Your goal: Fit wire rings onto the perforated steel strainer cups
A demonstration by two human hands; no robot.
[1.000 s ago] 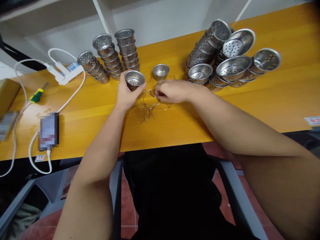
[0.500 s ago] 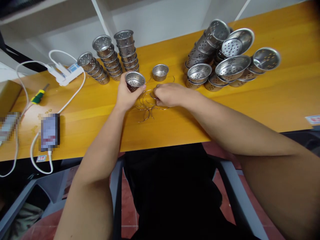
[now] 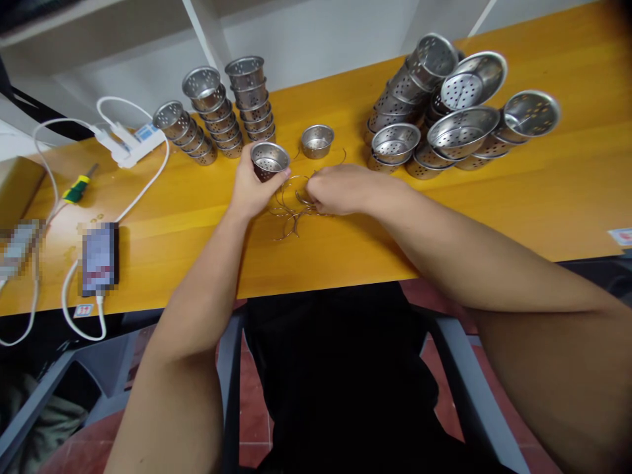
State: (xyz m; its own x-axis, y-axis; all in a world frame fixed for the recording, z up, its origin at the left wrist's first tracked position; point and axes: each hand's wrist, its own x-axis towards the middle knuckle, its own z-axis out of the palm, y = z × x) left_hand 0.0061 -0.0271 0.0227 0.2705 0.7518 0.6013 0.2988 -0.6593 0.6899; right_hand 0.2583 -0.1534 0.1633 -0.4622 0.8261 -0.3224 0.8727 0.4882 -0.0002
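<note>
Two hands busy: left hand (image 3: pixel 249 191) grip closed around perforated steel cup (image 3: pixel 269 160); right hand (image 3: pixel 340 187), at 3 o'clock, fingers pinched on wire rings (image 3: pixel 291 207) on table (image 3: pixel 543 184).

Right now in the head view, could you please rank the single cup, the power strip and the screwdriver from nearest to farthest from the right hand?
From the right hand:
1. Single cup, just beyond the hand on the table.
2. Power strip, far to the left near the table's back edge.
3. Screwdriver, farther left still, by the white cable.
</note>
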